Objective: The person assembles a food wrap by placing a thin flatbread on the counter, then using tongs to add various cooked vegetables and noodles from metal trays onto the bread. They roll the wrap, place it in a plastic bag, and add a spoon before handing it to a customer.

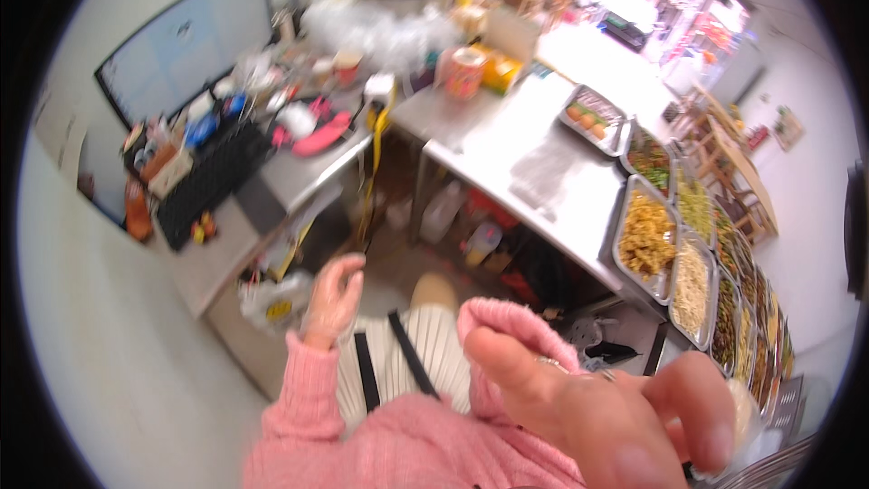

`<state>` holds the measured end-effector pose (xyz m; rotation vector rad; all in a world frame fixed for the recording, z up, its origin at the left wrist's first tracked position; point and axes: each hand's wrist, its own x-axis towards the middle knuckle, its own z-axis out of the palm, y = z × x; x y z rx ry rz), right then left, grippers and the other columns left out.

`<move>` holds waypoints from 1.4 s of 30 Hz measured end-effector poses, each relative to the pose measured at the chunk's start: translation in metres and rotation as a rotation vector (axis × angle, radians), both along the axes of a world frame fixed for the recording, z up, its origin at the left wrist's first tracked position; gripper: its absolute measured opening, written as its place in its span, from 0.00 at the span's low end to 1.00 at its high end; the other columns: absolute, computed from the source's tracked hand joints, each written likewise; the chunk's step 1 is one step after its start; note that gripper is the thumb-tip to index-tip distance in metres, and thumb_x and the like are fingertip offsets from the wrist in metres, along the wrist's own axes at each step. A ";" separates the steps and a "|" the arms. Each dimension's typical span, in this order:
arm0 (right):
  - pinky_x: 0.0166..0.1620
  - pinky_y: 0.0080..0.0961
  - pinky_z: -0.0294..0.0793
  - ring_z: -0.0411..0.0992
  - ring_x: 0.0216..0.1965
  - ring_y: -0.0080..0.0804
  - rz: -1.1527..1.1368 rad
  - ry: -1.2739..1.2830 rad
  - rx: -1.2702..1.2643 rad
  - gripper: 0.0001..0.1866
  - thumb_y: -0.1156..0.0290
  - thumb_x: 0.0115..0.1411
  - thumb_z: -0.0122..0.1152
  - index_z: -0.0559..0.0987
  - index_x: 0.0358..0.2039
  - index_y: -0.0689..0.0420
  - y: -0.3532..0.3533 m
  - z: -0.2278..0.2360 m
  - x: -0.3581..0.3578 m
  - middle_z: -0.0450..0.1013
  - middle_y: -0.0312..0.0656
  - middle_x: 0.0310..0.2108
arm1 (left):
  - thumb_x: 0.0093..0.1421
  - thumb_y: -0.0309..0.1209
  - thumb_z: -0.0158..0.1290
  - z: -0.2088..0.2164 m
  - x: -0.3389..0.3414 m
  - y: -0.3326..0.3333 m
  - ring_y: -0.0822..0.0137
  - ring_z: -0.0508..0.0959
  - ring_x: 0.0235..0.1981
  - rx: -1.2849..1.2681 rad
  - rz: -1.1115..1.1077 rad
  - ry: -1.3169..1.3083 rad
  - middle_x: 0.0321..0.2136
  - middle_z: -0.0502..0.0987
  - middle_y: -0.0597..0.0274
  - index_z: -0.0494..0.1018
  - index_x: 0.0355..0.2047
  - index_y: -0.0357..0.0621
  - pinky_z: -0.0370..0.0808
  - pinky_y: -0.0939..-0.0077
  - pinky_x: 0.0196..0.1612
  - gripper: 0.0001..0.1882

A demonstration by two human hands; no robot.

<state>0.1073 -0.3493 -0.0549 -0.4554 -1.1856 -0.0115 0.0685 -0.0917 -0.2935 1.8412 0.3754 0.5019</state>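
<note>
My left hand (331, 297) is raised in front of my body in a thin clear glove, its fingers loosely curled and apart, with nothing in it. My right hand (625, 412) is very close to the camera at the lower right, bare, with rings on its fingers. Its fingertips are bent toward a pale translucent thing (744, 412) at the picture's edge; whether they grip it is unclear. Both arms are in pink knitted sleeves (398, 435) over a striped apron (444, 344).
A steel counter (534, 140) runs ahead of me. Several metal trays of food (647, 235) line its right side. To the left is a lower table with a black keyboard-like device (213, 181), clutter and a wall screen (186, 41). Bottles stand under the counter.
</note>
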 end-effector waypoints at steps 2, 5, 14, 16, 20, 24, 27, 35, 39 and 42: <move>0.58 0.48 0.70 0.72 0.54 0.52 -0.245 -0.035 -0.050 0.18 0.67 0.66 0.59 0.71 0.53 0.60 -0.005 -0.008 0.006 0.76 0.55 0.51 | 0.69 0.27 0.54 0.029 0.009 -0.015 0.69 0.80 0.49 -0.233 -0.159 -0.121 0.47 0.81 0.61 0.78 0.48 0.39 0.75 0.73 0.55 0.10; 0.57 0.46 0.73 0.74 0.53 0.50 -0.646 -0.109 -0.414 0.15 0.71 0.65 0.61 0.73 0.51 0.60 0.002 -0.045 0.010 0.76 0.53 0.51 | 0.71 0.29 0.52 0.066 0.023 -0.051 0.66 0.80 0.51 -0.752 -0.279 -0.320 0.49 0.80 0.59 0.76 0.48 0.41 0.76 0.68 0.55 0.09; 0.50 0.31 0.76 0.77 0.49 0.45 -1.032 0.072 -0.834 0.18 0.80 0.55 0.69 0.81 0.47 0.63 -0.001 -0.143 0.016 0.76 0.51 0.50 | 0.73 0.31 0.45 0.089 0.101 -0.141 0.64 0.75 0.57 -1.280 -0.264 -0.355 0.57 0.74 0.60 0.68 0.54 0.49 0.75 0.65 0.55 0.11; 0.41 0.28 0.78 0.79 0.38 0.43 -1.132 0.009 -0.787 0.14 0.85 0.53 0.67 0.82 0.42 0.63 0.001 -0.150 0.037 0.79 0.48 0.41 | 0.73 0.32 0.46 0.086 0.120 -0.144 0.64 0.76 0.57 -1.267 -0.192 -0.298 0.55 0.75 0.62 0.69 0.53 0.51 0.77 0.64 0.54 0.10; 0.33 0.30 0.78 0.77 0.30 0.44 -1.342 -0.193 -0.622 0.10 0.86 0.52 0.67 0.80 0.36 0.64 0.020 -0.159 0.093 0.79 0.48 0.34 | 0.75 0.33 0.43 0.082 0.159 -0.125 0.62 0.75 0.56 -1.337 -0.142 -0.415 0.56 0.74 0.59 0.68 0.53 0.50 0.74 0.63 0.54 0.10; 0.30 0.32 0.75 0.76 0.28 0.41 -1.165 -0.458 -0.662 0.11 0.84 0.50 0.70 0.80 0.34 0.61 0.050 -0.142 0.130 0.77 0.45 0.33 | 0.74 0.37 0.46 0.099 0.193 -0.084 0.65 0.73 0.57 -1.355 -0.153 -0.460 0.57 0.73 0.63 0.67 0.57 0.51 0.70 0.65 0.56 0.14; 0.32 0.31 0.75 0.76 0.31 0.42 -1.090 -0.528 -0.668 0.17 0.83 0.46 0.73 0.79 0.38 0.60 0.062 -0.119 0.135 0.76 0.46 0.36 | 0.74 0.38 0.48 0.117 0.199 -0.059 0.66 0.72 0.58 -1.329 -0.086 -0.430 0.59 0.72 0.63 0.66 0.62 0.50 0.69 0.67 0.57 0.19; 0.43 0.31 0.76 0.76 0.42 0.43 -0.923 -0.398 -0.830 0.26 0.79 0.52 0.67 0.75 0.54 0.64 0.063 -0.151 0.120 0.74 0.56 0.50 | 0.73 0.53 0.46 0.074 0.170 -0.069 0.62 0.65 0.67 -0.943 -0.125 -0.506 0.68 0.64 0.58 0.56 0.72 0.51 0.63 0.62 0.65 0.34; 0.44 0.23 0.76 0.77 0.40 0.35 -0.556 -0.062 -0.440 0.17 0.77 0.64 0.55 0.75 0.52 0.72 0.034 -0.149 0.094 0.78 0.51 0.41 | 0.71 0.55 0.47 0.069 0.140 -0.092 0.58 0.59 0.72 -1.141 -0.410 -0.540 0.72 0.59 0.54 0.49 0.76 0.50 0.59 0.59 0.69 0.41; 0.44 0.21 0.76 0.76 0.40 0.27 -0.593 0.337 -0.670 0.20 0.86 0.63 0.57 0.75 0.56 0.67 0.021 -0.135 0.104 0.76 0.47 0.51 | 0.71 0.54 0.48 0.080 0.133 -0.101 0.56 0.59 0.72 -1.112 -0.606 -0.448 0.72 0.58 0.51 0.50 0.75 0.48 0.59 0.56 0.69 0.41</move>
